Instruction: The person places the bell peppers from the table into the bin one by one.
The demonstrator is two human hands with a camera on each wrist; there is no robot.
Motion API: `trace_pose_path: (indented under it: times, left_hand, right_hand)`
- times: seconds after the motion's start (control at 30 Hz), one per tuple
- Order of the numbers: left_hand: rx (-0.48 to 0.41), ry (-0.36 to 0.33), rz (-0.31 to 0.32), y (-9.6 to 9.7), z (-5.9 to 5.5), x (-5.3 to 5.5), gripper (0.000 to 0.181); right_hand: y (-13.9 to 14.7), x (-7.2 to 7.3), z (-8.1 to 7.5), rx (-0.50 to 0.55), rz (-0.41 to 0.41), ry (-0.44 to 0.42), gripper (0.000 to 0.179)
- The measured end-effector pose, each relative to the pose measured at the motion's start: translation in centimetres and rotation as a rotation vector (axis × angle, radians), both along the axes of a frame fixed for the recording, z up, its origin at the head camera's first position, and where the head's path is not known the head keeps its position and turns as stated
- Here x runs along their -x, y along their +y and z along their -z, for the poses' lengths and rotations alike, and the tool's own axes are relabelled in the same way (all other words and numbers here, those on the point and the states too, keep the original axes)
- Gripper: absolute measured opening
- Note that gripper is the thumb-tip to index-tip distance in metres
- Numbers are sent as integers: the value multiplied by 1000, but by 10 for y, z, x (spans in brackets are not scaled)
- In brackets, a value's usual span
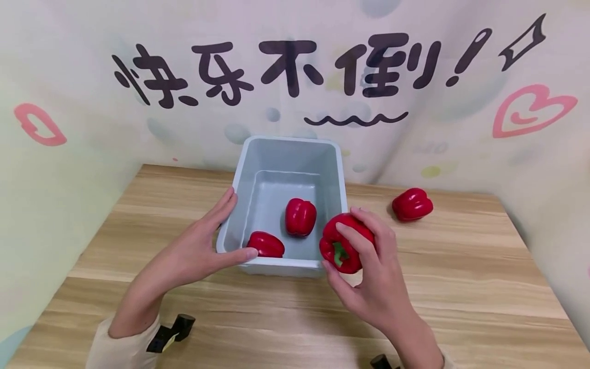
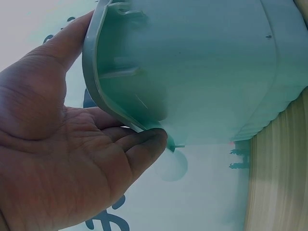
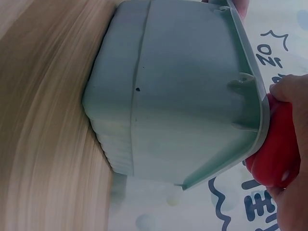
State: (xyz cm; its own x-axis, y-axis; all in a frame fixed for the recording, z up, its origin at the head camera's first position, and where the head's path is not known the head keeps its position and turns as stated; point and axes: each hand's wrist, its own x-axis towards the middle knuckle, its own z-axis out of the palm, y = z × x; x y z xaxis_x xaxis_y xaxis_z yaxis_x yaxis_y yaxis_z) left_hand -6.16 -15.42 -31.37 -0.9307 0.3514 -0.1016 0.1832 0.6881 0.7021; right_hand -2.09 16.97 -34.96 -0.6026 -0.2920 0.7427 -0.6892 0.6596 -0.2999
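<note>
A grey plastic bin (image 1: 286,263) stands on the table with two red bell peppers inside, one lying at the near left (image 1: 266,245) and one further right (image 1: 300,217). My left hand (image 1: 198,251) grips the bin's near left corner, thumb over the front rim; in the left wrist view its fingers (image 2: 149,149) curl under the lip. My right hand (image 1: 373,261) holds another red bell pepper (image 1: 329,241) at the bin's near right corner, its green stem facing toward me. The right wrist view shows this pepper (image 3: 275,154) overlapping the rim, with part of the hand cut off.
One more red bell pepper (image 1: 412,204) lies on the wooden table (image 1: 461,287), right of the bin. Behind the table hangs a pale printed cloth (image 1: 286,113) with large dark characters. A small black object (image 1: 184,325) shows by the left sleeve (image 1: 122,346).
</note>
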Motion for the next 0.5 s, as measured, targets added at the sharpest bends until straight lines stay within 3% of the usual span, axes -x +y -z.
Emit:
trace_pose_path:
  times: [0.17, 0.3, 0.5]
  left_hand:
    - [11, -1, -1, 0, -1, -1, 116]
    - [8, -4, 2, 1, -1, 0, 116]
    - [9, -1, -2, 0, -1, 0, 116]
  right_hand:
    - [-1, 3, -1, -1, -15, 21, 67]
    - [-2, 4, -2, -1, -15, 10, 77]
    - [-3, 4, -2, 17, -28, 16, 78]
